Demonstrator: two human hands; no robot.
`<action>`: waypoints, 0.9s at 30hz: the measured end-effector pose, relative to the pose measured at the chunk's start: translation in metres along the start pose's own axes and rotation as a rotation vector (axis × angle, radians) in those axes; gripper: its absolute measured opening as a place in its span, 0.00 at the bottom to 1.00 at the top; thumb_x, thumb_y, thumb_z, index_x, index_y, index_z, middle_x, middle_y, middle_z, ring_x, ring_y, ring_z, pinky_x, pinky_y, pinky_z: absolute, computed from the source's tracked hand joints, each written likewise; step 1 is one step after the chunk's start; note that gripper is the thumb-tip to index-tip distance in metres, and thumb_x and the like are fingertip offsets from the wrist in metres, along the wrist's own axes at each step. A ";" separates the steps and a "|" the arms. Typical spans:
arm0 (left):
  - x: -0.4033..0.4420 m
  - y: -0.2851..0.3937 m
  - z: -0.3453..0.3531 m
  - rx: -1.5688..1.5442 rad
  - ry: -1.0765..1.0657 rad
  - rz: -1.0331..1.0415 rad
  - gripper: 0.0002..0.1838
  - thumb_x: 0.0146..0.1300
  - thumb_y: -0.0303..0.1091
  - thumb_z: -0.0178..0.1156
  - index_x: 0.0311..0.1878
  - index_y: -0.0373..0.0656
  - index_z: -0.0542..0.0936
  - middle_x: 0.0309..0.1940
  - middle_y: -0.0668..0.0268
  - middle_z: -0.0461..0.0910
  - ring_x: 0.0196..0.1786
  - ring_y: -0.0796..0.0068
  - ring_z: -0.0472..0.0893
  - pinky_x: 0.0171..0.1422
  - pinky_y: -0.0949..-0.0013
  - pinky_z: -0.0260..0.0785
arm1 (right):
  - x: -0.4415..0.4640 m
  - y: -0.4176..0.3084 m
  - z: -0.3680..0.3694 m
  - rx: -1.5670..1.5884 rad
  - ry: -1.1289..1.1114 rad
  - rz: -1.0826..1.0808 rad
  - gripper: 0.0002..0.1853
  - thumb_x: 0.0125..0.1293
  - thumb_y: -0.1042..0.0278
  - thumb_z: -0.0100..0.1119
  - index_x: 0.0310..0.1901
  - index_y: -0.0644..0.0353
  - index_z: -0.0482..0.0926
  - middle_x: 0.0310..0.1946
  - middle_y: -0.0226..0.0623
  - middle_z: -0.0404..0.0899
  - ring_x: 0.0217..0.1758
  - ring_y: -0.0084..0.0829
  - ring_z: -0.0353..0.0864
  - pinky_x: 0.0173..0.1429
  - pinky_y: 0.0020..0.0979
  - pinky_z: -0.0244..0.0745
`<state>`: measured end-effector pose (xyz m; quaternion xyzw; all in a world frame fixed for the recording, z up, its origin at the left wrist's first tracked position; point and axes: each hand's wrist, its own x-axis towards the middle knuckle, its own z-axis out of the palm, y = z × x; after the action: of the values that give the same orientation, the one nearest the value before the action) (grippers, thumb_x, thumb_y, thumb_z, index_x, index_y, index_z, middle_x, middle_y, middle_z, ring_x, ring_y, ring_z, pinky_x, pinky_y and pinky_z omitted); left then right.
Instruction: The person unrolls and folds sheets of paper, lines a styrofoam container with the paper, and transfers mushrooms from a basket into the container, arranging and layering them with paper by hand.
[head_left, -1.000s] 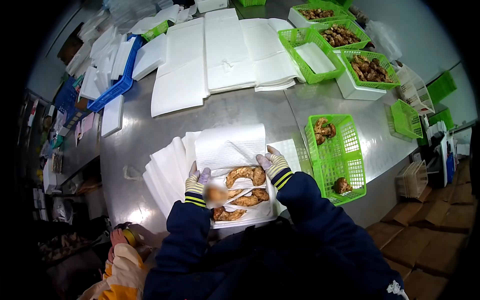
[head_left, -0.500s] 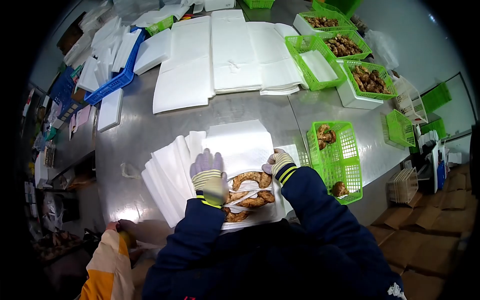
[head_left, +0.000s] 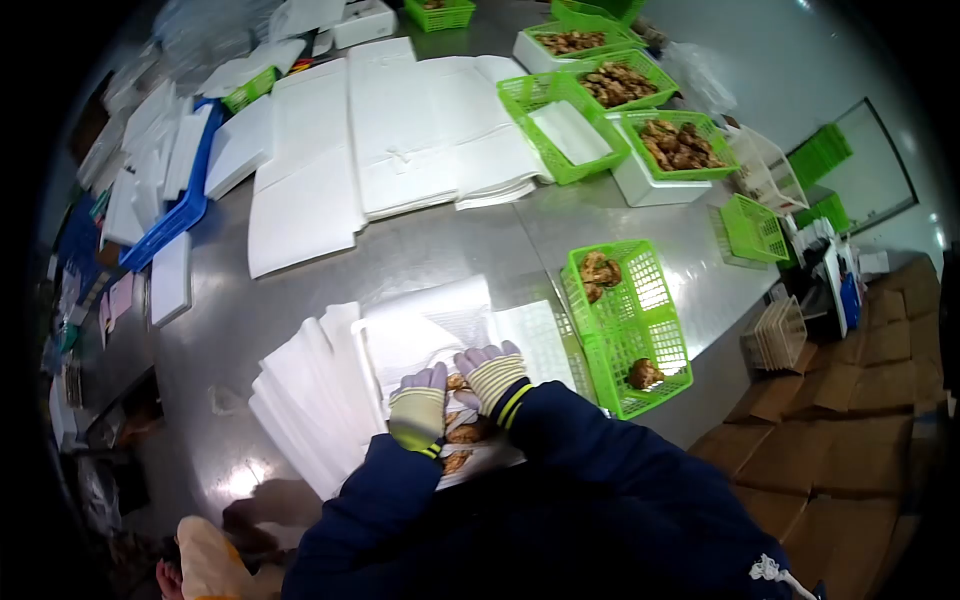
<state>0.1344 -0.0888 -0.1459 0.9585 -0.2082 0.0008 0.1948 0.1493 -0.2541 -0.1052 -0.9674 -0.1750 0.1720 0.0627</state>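
A white box [head_left: 372, 372] with brown mushrooms [head_left: 465, 433] and white paper strips inside lies in front of me. White paper [head_left: 430, 315] covers its far part. My left hand [head_left: 420, 400], in a striped glove, rests over the left part of the box, fingers stretched forward and holding nothing visible. Close beside it, my right hand [head_left: 488, 378] lies over the mushrooms and the paper, its fingers also extended. Both hands partly hide the mushrooms. A stack of white sheets [head_left: 312, 395] fans out left of the box.
Right of the box is a green basket [head_left: 630, 325] with a few mushrooms. Farther back lie large white sheets [head_left: 425, 130], a blue crate [head_left: 165, 235] and green baskets full of mushrooms [head_left: 680, 145]. A co-worker's sleeve [head_left: 210, 560] shows at lower left.
Both hands have left the paper's edges and come together over the box, the right one moving inward. The paper now lies lower at the box's far part. The camera view has shifted.
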 end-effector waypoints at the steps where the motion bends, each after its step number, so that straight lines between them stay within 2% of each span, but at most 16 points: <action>1: 0.000 0.004 -0.010 -0.020 -0.061 -0.019 0.27 0.51 0.33 0.61 0.57 0.47 0.69 0.43 0.61 0.75 0.44 0.55 0.73 0.48 0.53 0.66 | -0.002 -0.001 -0.002 0.004 0.002 -0.005 0.32 0.55 0.45 0.57 0.58 0.55 0.68 0.51 0.36 0.72 0.55 0.35 0.70 0.59 0.51 0.59; 5: -0.001 -0.004 -0.002 -0.075 -0.070 -0.029 0.31 0.49 0.30 0.61 0.61 0.44 0.66 0.47 0.57 0.74 0.48 0.53 0.71 0.54 0.53 0.63 | -0.036 0.015 -0.007 0.265 0.395 -0.169 0.34 0.52 0.52 0.61 0.59 0.57 0.66 0.56 0.41 0.69 0.59 0.41 0.68 0.61 0.47 0.61; 7: -0.001 -0.001 -0.010 -0.112 -0.127 -0.056 0.30 0.52 0.31 0.61 0.61 0.45 0.67 0.51 0.55 0.73 0.51 0.52 0.70 0.57 0.53 0.63 | -0.061 0.049 -0.033 0.346 0.272 -0.023 0.28 0.54 0.60 0.58 0.58 0.60 0.67 0.53 0.45 0.72 0.53 0.44 0.73 0.58 0.41 0.68; 8: -0.002 0.000 -0.014 -0.158 -0.111 -0.051 0.30 0.54 0.32 0.61 0.62 0.45 0.67 0.52 0.54 0.72 0.52 0.51 0.70 0.58 0.54 0.62 | -0.074 0.087 0.003 0.324 0.513 0.081 0.24 0.56 0.64 0.55 0.55 0.61 0.69 0.49 0.50 0.75 0.51 0.47 0.75 0.55 0.42 0.70; 12: -0.010 -0.015 -0.019 -0.148 0.068 0.055 0.28 0.58 0.38 0.58 0.61 0.39 0.67 0.55 0.51 0.71 0.55 0.50 0.71 0.59 0.53 0.63 | -0.157 0.190 -0.007 -0.014 -0.038 0.803 0.19 0.54 0.66 0.56 0.49 0.60 0.75 0.43 0.46 0.80 0.48 0.45 0.78 0.52 0.40 0.74; 13: -0.012 -0.019 -0.021 -0.089 0.093 0.020 0.28 0.57 0.37 0.59 0.60 0.39 0.68 0.55 0.51 0.71 0.54 0.50 0.72 0.57 0.52 0.64 | -0.156 0.207 -0.028 0.154 -0.358 0.944 0.18 0.58 0.63 0.54 0.49 0.60 0.75 0.46 0.46 0.79 0.51 0.43 0.78 0.54 0.40 0.73; 14: -0.014 -0.020 -0.029 -0.008 0.046 -0.047 0.28 0.57 0.40 0.58 0.60 0.38 0.69 0.51 0.50 0.74 0.49 0.49 0.74 0.53 0.52 0.65 | -0.166 0.264 0.042 0.171 -0.273 1.126 0.19 0.63 0.57 0.47 0.49 0.58 0.76 0.49 0.46 0.78 0.53 0.43 0.77 0.56 0.40 0.71; 15: -0.017 -0.026 -0.025 0.045 0.135 -0.008 0.24 0.56 0.42 0.57 0.51 0.35 0.73 0.41 0.51 0.77 0.41 0.51 0.75 0.49 0.53 0.66 | -0.178 0.276 0.054 0.165 -0.306 0.986 0.21 0.66 0.54 0.39 0.49 0.58 0.77 0.50 0.47 0.77 0.53 0.42 0.77 0.56 0.38 0.71; 16: -0.009 -0.016 -0.036 0.101 -0.084 -0.047 0.21 0.54 0.42 0.57 0.46 0.36 0.74 0.36 0.53 0.77 0.38 0.53 0.75 0.47 0.54 0.66 | -0.174 0.266 0.037 0.395 -0.253 1.117 0.21 0.65 0.58 0.42 0.52 0.60 0.77 0.54 0.47 0.74 0.59 0.41 0.74 0.60 0.38 0.70; 17: -0.004 -0.004 -0.051 0.167 -0.305 -0.119 0.19 0.53 0.42 0.57 0.41 0.36 0.75 0.31 0.55 0.76 0.35 0.54 0.75 0.46 0.55 0.66 | -0.174 0.343 0.148 0.644 0.011 1.169 0.18 0.67 0.61 0.35 0.39 0.60 0.78 0.35 0.45 0.80 0.34 0.41 0.78 0.42 0.39 0.72; 18: -0.016 -0.005 -0.042 0.146 0.042 0.059 0.16 0.51 0.43 0.56 0.33 0.38 0.74 0.27 0.56 0.74 0.32 0.56 0.74 0.44 0.57 0.65 | -0.164 0.331 0.131 1.546 0.032 1.031 0.13 0.67 0.60 0.35 0.27 0.55 0.64 0.22 0.40 0.62 0.23 0.37 0.61 0.31 0.37 0.60; 19: -0.016 -0.002 -0.045 0.156 0.052 0.073 0.18 0.53 0.45 0.57 0.36 0.38 0.74 0.29 0.56 0.74 0.33 0.56 0.74 0.46 0.57 0.64 | -0.154 0.318 0.113 2.346 -0.126 1.070 0.21 0.66 0.59 0.34 0.14 0.49 0.49 0.10 0.35 0.45 0.11 0.33 0.43 0.19 0.35 0.47; 21: -0.021 -0.008 -0.042 0.220 0.019 -0.050 0.29 0.57 0.56 0.55 0.46 0.36 0.74 0.44 0.54 0.77 0.44 0.56 0.76 0.60 0.50 0.56 | -0.160 0.354 0.152 2.562 -0.363 0.856 0.23 0.72 0.59 0.30 0.17 0.54 0.60 0.11 0.38 0.59 0.10 0.36 0.58 0.17 0.40 0.62; 23: -0.017 -0.013 -0.035 0.247 -0.130 -0.144 0.33 0.55 0.57 0.57 0.55 0.39 0.71 0.55 0.53 0.72 0.57 0.56 0.72 0.68 0.47 0.47 | -0.153 0.351 0.144 1.926 0.103 1.645 0.15 0.70 0.61 0.42 0.32 0.59 0.76 0.27 0.39 0.79 0.27 0.38 0.79 0.35 0.41 0.80; 25: -0.015 -0.011 -0.030 0.250 -0.245 -0.227 0.38 0.57 0.61 0.54 0.59 0.36 0.69 0.59 0.52 0.69 0.63 0.57 0.67 0.71 0.46 0.42 | -0.163 0.395 0.180 1.769 0.021 1.665 0.11 0.63 0.70 0.55 0.46 0.61 0.77 0.42 0.36 0.81 0.43 0.31 0.82 0.46 0.36 0.81; 27: -0.016 -0.008 -0.032 0.244 -0.310 -0.259 0.41 0.57 0.63 0.50 0.62 0.34 0.66 0.61 0.51 0.66 0.66 0.57 0.64 0.73 0.47 0.38 | -0.176 0.373 0.144 0.699 -0.550 0.701 0.25 0.60 0.83 0.52 0.60 0.56 0.67 0.51 0.26 0.75 0.51 0.18 0.72 0.56 0.21 0.71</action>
<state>0.1260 -0.0637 -0.1203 0.9823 -0.1093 -0.1461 0.0416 0.0614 -0.6564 -0.2529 -0.8090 0.2141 0.4760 0.2704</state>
